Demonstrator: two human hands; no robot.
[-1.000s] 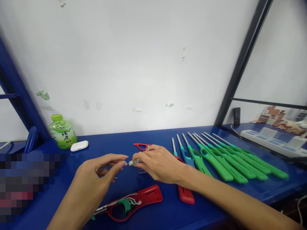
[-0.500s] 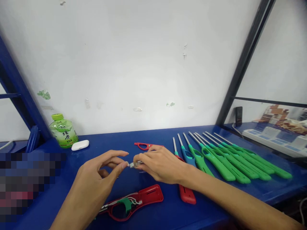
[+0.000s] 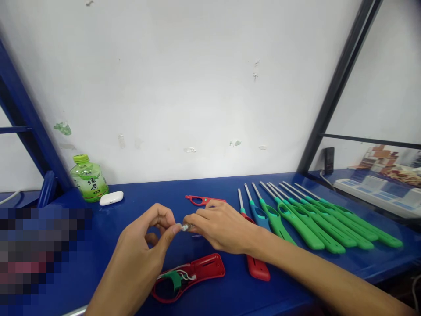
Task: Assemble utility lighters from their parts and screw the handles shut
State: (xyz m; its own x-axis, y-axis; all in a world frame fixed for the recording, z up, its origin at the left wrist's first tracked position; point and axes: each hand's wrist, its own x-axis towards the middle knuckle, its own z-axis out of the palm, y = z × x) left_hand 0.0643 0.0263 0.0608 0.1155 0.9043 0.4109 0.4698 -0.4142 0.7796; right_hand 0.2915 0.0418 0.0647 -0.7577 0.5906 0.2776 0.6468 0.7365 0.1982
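Observation:
Between my hands is a small clear lighter gas tank (image 3: 187, 227) with a whitish fitting at its left end. My right hand (image 3: 220, 224) is closed around the tank, and its fingers hide most of it. The thumb and forefinger of my left hand (image 3: 141, 254) pinch at the fitting's tip. Below them lies an opened red lighter half-shell (image 3: 208, 267) with a green trigger (image 3: 175, 279) and white wires inside. Behind my right hand lies another red half-shell (image 3: 199, 200), partly covered by the fingers.
Several finished-looking green lighters (image 3: 302, 226) lie in a row on the right, beside a blue one (image 3: 261, 217) and a red one (image 3: 258, 267). A green tea bottle (image 3: 88, 180) and a white earbud case (image 3: 112, 198) stand at the back left of the blue table (image 3: 151, 188).
My left hand has moved right, closer to my right hand, and its forefinger has curled down into a pinch with the thumb. Less of the clear tank shows now.

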